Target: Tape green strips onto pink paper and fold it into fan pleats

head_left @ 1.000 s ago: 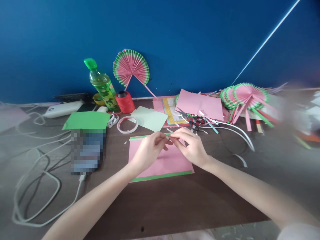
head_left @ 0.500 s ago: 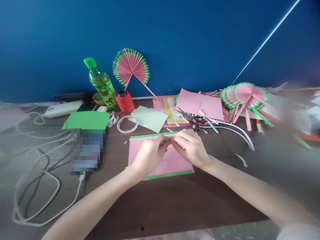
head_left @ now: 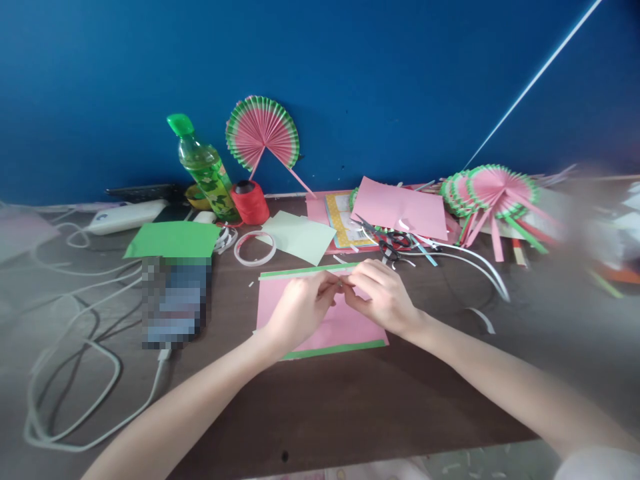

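A pink paper sheet [head_left: 350, 323] lies flat on the dark table, with green strips along its far and near edges. Above its far part my left hand [head_left: 303, 303] and my right hand [head_left: 383, 293] meet, fingertips pinched together. Whatever is between the fingers is too small to make out; a tiny pale bit shows there. A whitish band runs beside the far green strip [head_left: 285, 273]. Past the sheet lie black-handled scissors [head_left: 393, 247] and a roll of white tape [head_left: 255, 249].
Behind stand a green bottle [head_left: 203, 170], a red thread spool [head_left: 250, 203] and a pleated paper fan [head_left: 263, 130] against the blue wall. More fans [head_left: 500, 190] lie at right. A phone [head_left: 177, 303] with a looping white cable [head_left: 117, 367] is at left.
The fingertips of both hands have shifted slightly, with a small gap now between them. The sheet and the things around it stay where they were.
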The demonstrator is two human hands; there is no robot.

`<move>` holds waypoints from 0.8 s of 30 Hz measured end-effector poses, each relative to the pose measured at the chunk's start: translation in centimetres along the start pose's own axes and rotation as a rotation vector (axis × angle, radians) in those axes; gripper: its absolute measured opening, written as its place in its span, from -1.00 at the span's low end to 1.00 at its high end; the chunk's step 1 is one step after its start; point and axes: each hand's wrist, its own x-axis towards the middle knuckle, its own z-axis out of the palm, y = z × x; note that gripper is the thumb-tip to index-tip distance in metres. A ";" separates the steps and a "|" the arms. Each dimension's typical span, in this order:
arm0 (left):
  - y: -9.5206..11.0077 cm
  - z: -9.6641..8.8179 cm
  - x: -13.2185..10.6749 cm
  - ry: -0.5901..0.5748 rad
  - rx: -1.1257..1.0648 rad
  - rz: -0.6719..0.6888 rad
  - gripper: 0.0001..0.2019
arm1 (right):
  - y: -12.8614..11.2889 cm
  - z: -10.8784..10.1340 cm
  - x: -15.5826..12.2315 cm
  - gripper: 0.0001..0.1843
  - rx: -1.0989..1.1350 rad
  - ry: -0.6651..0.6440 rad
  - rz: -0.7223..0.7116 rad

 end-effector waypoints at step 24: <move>0.2 -0.3 -0.1 -0.023 -0.169 -0.072 -0.83 | 0.0 -0.7 0.6 -0.87 0.257 0.041 0.079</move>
